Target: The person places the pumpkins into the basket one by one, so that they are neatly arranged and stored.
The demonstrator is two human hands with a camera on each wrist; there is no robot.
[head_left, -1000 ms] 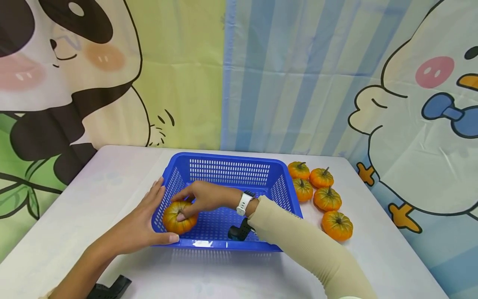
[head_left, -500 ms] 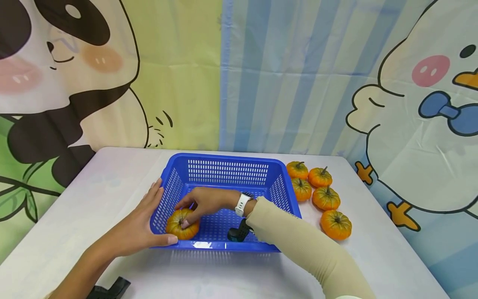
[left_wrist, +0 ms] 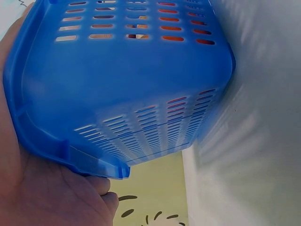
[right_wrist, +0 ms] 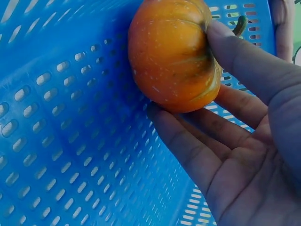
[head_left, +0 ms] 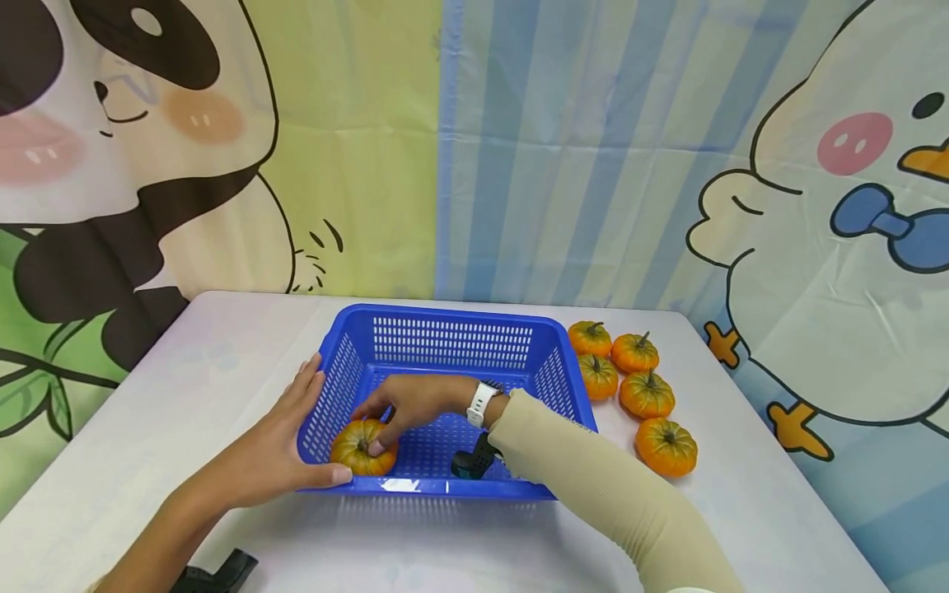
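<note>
A blue plastic basket [head_left: 452,310] with slotted walls stands on the table. Inside its near left corner sits a small orange pumpkin [head_left: 354,451], gripped by my right hand [head_left: 415,401]. In the right wrist view the thumb lies on top of the pumpkin [right_wrist: 171,56] by its stem, with the fingers against its side. My left hand [head_left: 278,449] is spread around the outside of the basket's near left corner, its thumb along the front rim. The left wrist view has the palm [left_wrist: 56,193] against the rim of the basket [left_wrist: 117,70].
Several orange pumpkins [head_left: 647,394] lie on the white table [head_left: 245,362], right of the basket. A cartoon-printed curtain [head_left: 519,148] hangs behind the table. A black wrist device [head_left: 474,458] on the right arm reaches over the basket.
My right hand has lowered the pumpkin a little and shifted it slightly right, inside the basket's near left corner. The left hand stays at the basket's corner.
</note>
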